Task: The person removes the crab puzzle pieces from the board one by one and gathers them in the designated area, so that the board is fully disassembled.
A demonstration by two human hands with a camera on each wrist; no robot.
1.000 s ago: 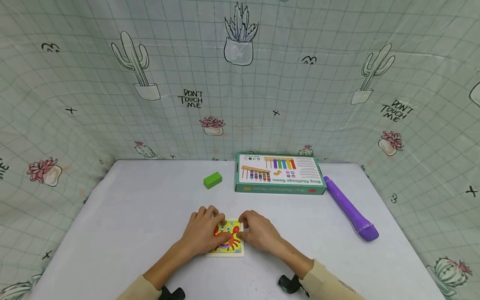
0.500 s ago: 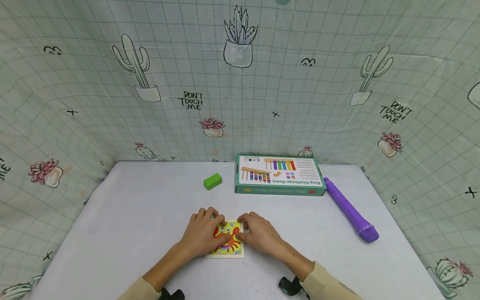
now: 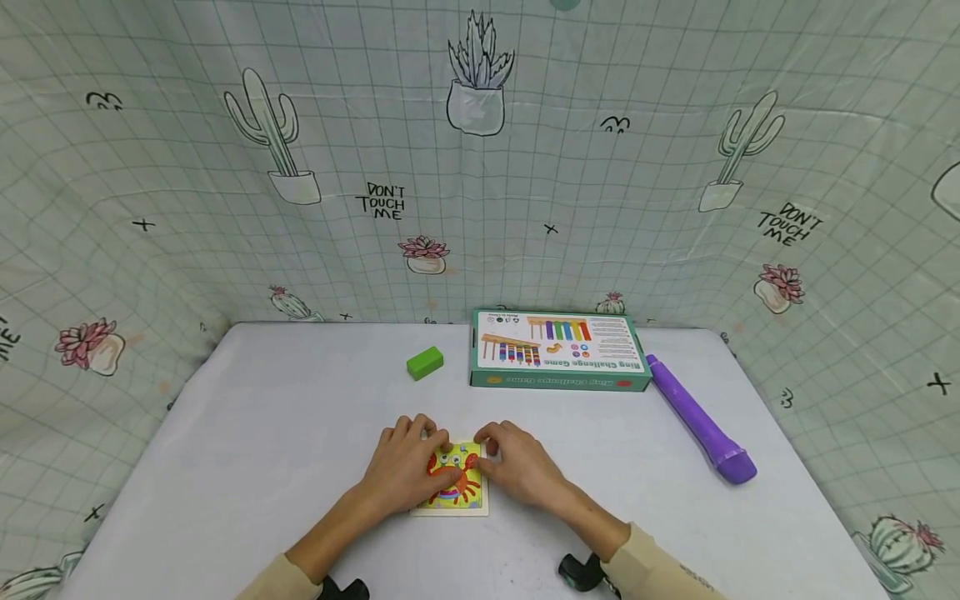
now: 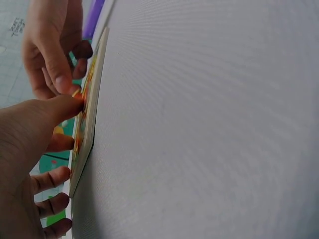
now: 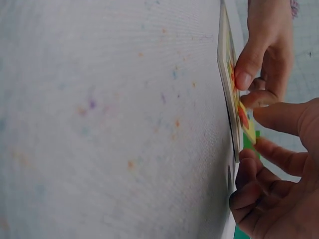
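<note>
A square crab puzzle [image 3: 453, 500] with a pale border lies flat on the white table, partly covered by the hands. My left hand [image 3: 405, 471] rests over its left side, the thumb pressing on the crab picture and the other fingers spread at the far left. At the upper right corner, my right hand [image 3: 525, 467] pinches a yellow and red puzzle piece [image 5: 245, 119] between thumb and index finger; in the right wrist view this piece stands tilted off the board [image 5: 225, 59]. The left wrist view shows both thumbs close together above the puzzle.
A green block [image 3: 425, 363] lies beyond the hands. Right of it sits a flat green game box [image 3: 562, 382], with a long purple microphone-shaped object [image 3: 701, 417] beside its right end. Patterned cloth [image 3: 480, 183] hangs behind the table [image 3: 262, 433].
My right thumb has shifted slightly up and away from the crab's middle, toward the upper right corner. The left hand has stayed in place.
</note>
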